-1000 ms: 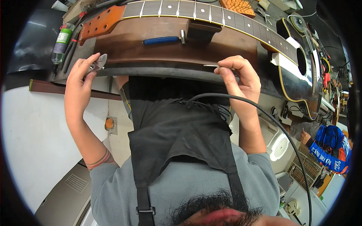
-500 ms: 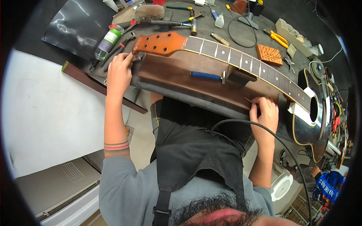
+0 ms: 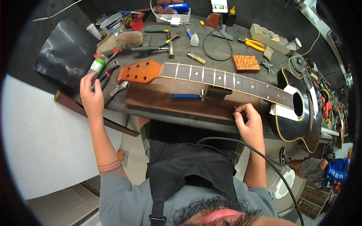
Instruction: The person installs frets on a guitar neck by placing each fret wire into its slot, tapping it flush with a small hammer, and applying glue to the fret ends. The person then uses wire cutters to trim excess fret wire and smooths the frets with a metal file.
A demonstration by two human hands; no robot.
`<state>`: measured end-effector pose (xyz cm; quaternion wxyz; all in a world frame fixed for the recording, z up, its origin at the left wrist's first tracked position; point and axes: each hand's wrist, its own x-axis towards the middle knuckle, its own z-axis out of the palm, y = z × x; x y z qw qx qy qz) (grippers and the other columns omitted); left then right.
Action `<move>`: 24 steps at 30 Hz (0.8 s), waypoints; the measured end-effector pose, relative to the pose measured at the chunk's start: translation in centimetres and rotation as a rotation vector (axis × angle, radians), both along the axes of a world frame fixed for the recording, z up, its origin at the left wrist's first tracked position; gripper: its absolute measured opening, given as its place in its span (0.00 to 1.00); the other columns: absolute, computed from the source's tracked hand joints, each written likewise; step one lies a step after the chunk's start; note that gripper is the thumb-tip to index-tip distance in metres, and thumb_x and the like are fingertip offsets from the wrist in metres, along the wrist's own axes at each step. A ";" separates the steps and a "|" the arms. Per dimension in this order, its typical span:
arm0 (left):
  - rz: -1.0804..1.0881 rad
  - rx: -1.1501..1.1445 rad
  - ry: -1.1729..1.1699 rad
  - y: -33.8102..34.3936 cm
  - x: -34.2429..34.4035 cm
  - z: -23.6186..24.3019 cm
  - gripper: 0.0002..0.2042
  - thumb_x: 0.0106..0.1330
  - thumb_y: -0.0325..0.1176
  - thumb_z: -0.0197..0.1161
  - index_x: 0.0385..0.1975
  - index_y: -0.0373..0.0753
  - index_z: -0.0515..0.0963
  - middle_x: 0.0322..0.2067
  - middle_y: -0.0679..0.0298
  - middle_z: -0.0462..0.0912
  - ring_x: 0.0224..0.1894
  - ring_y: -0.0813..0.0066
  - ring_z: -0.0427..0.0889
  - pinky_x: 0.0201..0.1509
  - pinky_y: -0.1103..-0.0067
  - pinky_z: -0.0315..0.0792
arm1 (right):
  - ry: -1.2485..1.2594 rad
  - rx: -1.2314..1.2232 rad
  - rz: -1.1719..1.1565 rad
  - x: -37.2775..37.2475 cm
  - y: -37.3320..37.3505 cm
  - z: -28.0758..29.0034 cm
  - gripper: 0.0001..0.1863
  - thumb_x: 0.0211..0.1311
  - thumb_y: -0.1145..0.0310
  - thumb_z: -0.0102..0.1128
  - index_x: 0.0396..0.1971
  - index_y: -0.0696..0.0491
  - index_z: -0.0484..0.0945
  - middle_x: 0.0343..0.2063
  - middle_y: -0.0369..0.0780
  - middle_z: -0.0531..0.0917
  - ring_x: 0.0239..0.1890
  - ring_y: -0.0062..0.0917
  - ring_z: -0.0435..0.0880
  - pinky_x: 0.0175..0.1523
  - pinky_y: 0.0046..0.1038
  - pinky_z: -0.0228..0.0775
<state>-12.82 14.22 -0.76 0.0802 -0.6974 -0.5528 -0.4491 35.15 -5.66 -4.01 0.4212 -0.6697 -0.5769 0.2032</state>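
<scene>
My left hand (image 3: pixel 91 96) is closed around the neck end of a lying bottle (image 3: pixel 98 64) with a green label; the fingers partly hide it. Pinched in my right hand (image 3: pixel 249 120), over the brown board, is a short thin piece of metal that looks like fret wire. Between my hands a guitar neck (image 3: pixel 196 74) with an orange-brown headstock (image 3: pixel 140 71) runs to a black guitar body (image 3: pixel 284 130) taped white around the soundhole. Beneath it on the brown board (image 3: pixel 162 107) lie a blue-handled tool (image 3: pixel 185 96) with a metal crosspiece and a dark neck support (image 3: pixel 218 93).
Behind the neck are a wooden block (image 3: pixel 246 64) holding several metal strips, yellow pliers (image 3: pixel 252 44), a brush (image 3: pixel 129 40), a hammer (image 3: pixel 171 49) and a cable (image 3: pixel 205 45). Another cable (image 3: pixel 260 148) crosses before me. Another person (image 3: pixel 313 169) is at the right.
My left hand has moved from beside the headstock tip left to the bottle. My right hand still holds the thin metal piece. The view has shifted, showing more of the bench's far side.
</scene>
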 end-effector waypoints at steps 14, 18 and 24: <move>-0.493 -0.259 0.376 -8.7 17.4 -3.5 0.19 0.72 0.34 0.70 0.60 0.37 0.81 0.55 0.57 0.81 0.60 0.51 0.77 0.64 0.61 0.72 | -0.137 0.005 -0.002 -0.6 -1.2 0.8 0.05 0.67 0.75 0.66 0.39 0.56 0.79 0.32 0.44 0.84 0.34 0.40 0.84 0.41 0.38 0.76; -0.506 -0.244 0.491 -8.1 17.5 -3.9 0.15 0.74 0.32 0.66 0.57 0.37 0.81 0.51 0.56 0.82 0.55 0.50 0.78 0.60 0.61 0.73 | -0.268 -0.041 -0.093 -0.5 -3.0 0.6 0.05 0.67 0.75 0.67 0.39 0.56 0.79 0.33 0.44 0.83 0.35 0.40 0.85 0.42 0.40 0.77; -0.495 -0.383 0.546 -9.0 17.9 -2.7 0.06 0.76 0.30 0.61 0.46 0.35 0.77 0.39 0.51 0.80 0.46 0.46 0.80 0.50 0.57 0.74 | -0.270 -0.079 -0.161 -0.1 -5.0 -0.2 0.07 0.70 0.73 0.68 0.36 0.57 0.78 0.34 0.44 0.83 0.37 0.43 0.85 0.43 0.41 0.78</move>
